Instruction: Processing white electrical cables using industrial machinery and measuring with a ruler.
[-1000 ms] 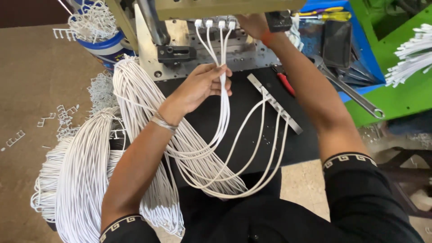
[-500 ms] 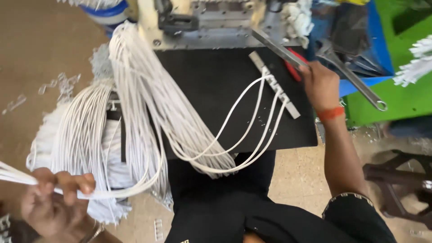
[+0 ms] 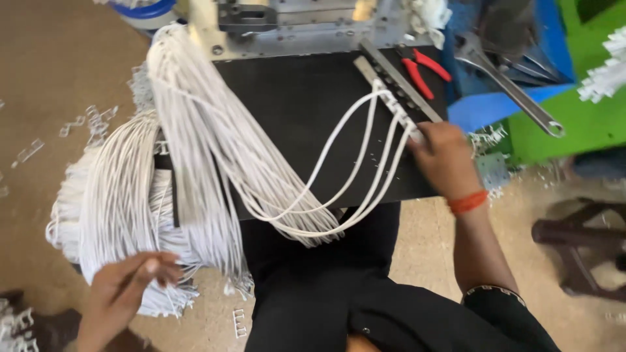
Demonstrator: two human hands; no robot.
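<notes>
Our right hand [image 3: 445,156] pinches white cable ends [image 3: 391,130] against the metal strip [image 3: 398,88]; our left hand [image 3: 127,287], fingers curled, touches the near-left cable bundle [image 3: 124,215], grip unclear.

cable bundle [image 3: 163,176] left, draped off mat [image 3: 293,111] | looped cables [image 3: 352,169] on mat | pliers [image 3: 424,68], wrench [image 3: 508,85] right | machine [image 3: 293,23] behind mat

Smooth white plastic-coated cords [image 3: 195,163] across a matt black mat [image 3: 293,111]; beside the mat, a bare metal wrench [image 3: 508,85] and glossy red-handled pliers [image 3: 424,68].
</notes>
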